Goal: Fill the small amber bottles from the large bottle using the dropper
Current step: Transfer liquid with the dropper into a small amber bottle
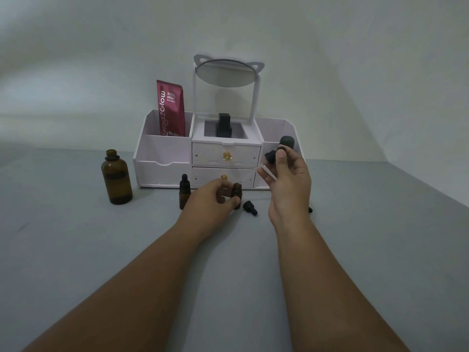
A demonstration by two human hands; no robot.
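Left hand (210,196) grips an uncapped small bottle (237,190) standing on the table (76,250), fingers curled round it. Right hand (289,181) pinches the dropper (286,141), raised just right of it. Large bottle (116,177) stands open, well left.

Home dressing table: white cosmetics organiser (162,158) with mirror (225,73)

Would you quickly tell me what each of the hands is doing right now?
Left hand: closed, gripping a small amber bottle.
Right hand: closed, pinching the dropper, held raised.
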